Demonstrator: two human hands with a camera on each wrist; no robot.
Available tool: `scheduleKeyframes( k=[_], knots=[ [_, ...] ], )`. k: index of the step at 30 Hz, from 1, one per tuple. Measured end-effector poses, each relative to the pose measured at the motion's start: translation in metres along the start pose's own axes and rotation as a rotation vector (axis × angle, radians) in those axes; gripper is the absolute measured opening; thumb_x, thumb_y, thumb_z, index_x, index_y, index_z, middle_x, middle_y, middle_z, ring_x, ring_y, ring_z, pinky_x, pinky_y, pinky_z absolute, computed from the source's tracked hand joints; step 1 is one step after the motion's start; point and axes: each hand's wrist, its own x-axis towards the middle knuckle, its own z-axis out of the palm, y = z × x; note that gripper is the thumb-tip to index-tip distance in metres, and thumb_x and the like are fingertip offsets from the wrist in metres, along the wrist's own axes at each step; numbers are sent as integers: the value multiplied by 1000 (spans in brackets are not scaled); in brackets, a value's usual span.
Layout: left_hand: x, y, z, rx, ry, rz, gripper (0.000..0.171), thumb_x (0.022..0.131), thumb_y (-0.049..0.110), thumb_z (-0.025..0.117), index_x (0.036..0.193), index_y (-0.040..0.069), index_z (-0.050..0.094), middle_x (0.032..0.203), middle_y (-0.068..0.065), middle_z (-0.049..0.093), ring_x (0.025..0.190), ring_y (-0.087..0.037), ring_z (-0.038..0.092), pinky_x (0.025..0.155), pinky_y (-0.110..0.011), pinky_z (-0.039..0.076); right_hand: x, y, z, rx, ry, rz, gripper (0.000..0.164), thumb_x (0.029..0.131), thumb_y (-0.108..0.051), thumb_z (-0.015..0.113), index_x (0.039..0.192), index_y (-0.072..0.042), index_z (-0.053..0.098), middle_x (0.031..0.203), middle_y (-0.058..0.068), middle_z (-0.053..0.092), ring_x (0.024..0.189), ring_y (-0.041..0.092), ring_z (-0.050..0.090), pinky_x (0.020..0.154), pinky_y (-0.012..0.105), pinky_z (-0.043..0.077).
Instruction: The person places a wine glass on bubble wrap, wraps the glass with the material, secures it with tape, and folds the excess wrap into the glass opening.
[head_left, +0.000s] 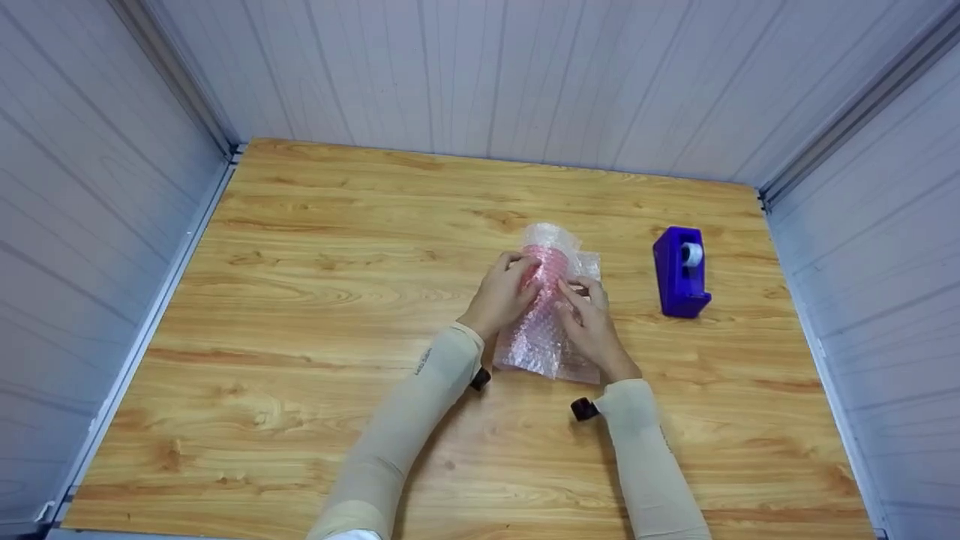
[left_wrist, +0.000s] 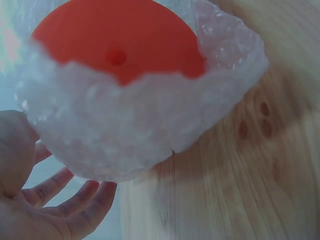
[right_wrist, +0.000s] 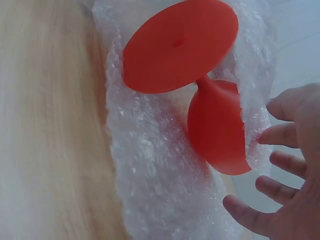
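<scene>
1. Head view: the red goblet lies inside the bubble wrap, right of the table's middle, its colour glowing pink through the plastic. The left hand curves loosely along one flank, and the right hand meets the other. Over towards the right edge waits the tape dispenser, well apart; if one hand leaves for it, the loose wrap could spring back.

2. Left wrist view: the goblet's base stares straight out of an uncovered end! Left fingers are apart, tips against the wrap's underside, with no clamp to be seen. Nothing visibly closes that mouth, so a tilt could let the goblet slide out.

3. Right wrist view: here's the weak spot, the thin stem between base and bowl. Right fingers are spread, the nearest tips at the wrap's edge; whether they pinch it, one cannot tell. A hard squeeze could strain that stem, and uneven rolling could leave the wrap crooked.
</scene>
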Motion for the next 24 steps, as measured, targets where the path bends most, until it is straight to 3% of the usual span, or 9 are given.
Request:
scheduleKeyframes(
  k=[5,14,19,24],
  knots=[
    [0,3,3,20,25,18,38,98,18,66,134,6,62,132,-18,54,117,-30,57,100,-37,47,-1,2,-3,-29,-13,20,42,97,-5,63,137,6,56,124,20,57,111,33,51,95,46,45],
    [0,6,5,42,71,86,32,100,13,60,130,4,65,128,-18,60,114,-32,60,99,-40,48,-6,5,-6,65,-56,109,50,99,-11,63,146,1,48,129,20,58,115,38,60,100,46,47],
    [1,5,6,32,84,100,32,98,3,57,129,0,64,129,-18,61,118,-33,59,103,-41,45,-8,8,-6,140,-53,91,51,100,-6,61,147,3,45,128,22,57,117,40,59,98,44,50],
    [0,4,7,-15,70,97,32,97,5,62,128,1,65,129,-21,58,118,-33,57,100,-38,47,-9,11,-5,181,-46,86,51,99,-4,61,146,5,44,126,24,56,117,42,58,100,43,48]
  ],
)
